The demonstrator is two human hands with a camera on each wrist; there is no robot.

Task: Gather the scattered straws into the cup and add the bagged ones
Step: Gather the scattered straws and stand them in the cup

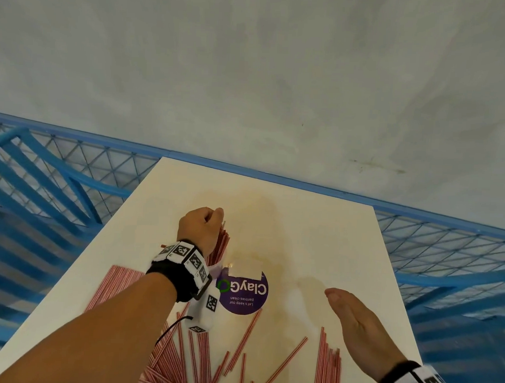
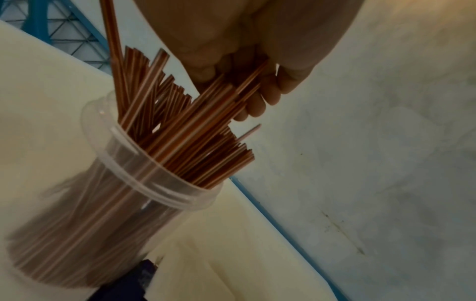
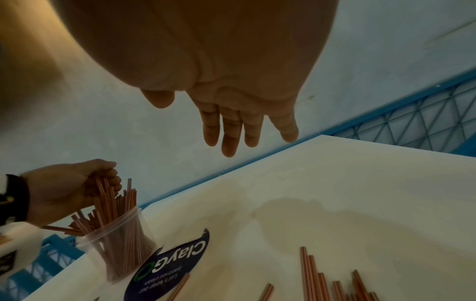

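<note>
A clear plastic cup full of red-and-white striped straws stands on the white table. My left hand is above the cup, its fingers curled round the tops of a bunch of straws that reach down into it. Loose straws lie scattered on the near part of the table. A flat pack of bagged straws lies at the left under my forearm. My right hand hovers flat with straight fingers over the loose straws on the right, holding nothing.
A purple round sticker lies on the table beside the cup. Blue mesh crates flank the table on both sides. A grey wall rises behind the far edge. The table's far half shows only a faint stain.
</note>
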